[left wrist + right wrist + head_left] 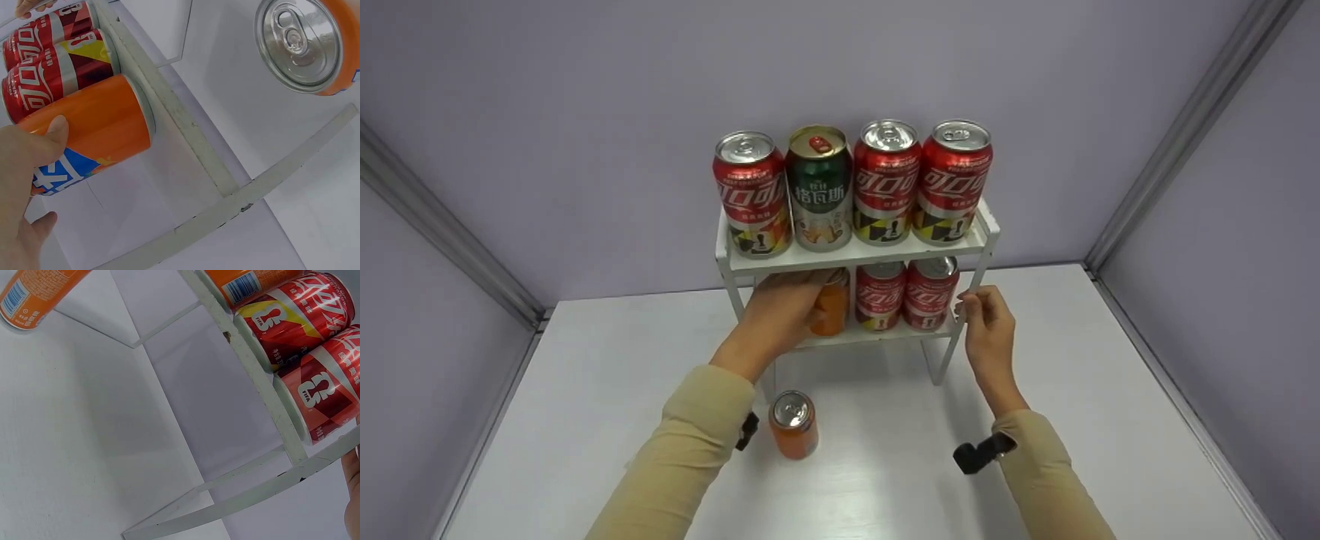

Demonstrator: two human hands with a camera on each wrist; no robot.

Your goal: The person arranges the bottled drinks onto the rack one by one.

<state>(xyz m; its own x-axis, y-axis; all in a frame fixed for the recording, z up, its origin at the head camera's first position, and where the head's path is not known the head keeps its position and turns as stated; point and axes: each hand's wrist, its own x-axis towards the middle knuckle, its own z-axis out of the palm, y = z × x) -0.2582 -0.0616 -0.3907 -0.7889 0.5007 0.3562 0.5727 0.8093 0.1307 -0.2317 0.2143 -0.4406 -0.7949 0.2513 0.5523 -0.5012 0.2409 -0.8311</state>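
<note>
On the lower tier of a white two-tier rack [855, 259], my left hand [784, 307] grips an orange can [107, 121], thumb across its side. Two red cola cans [880, 296] stand on that tier, right of the orange can. At the rack's right side my right hand [990, 330] holds the upright post [242, 503] with curled fingers, partly hidden behind it in the right wrist view. A second orange can [793, 426] stands upright on the table, in front of the rack's left leg.
The upper tier carries red cola cans [887, 184] and one green-and-white can [820, 191] in a row. The rack stands on a white table [877, 465] close to the back wall [840, 60]. Metal-edged side panels [1207, 247] enclose the table left and right.
</note>
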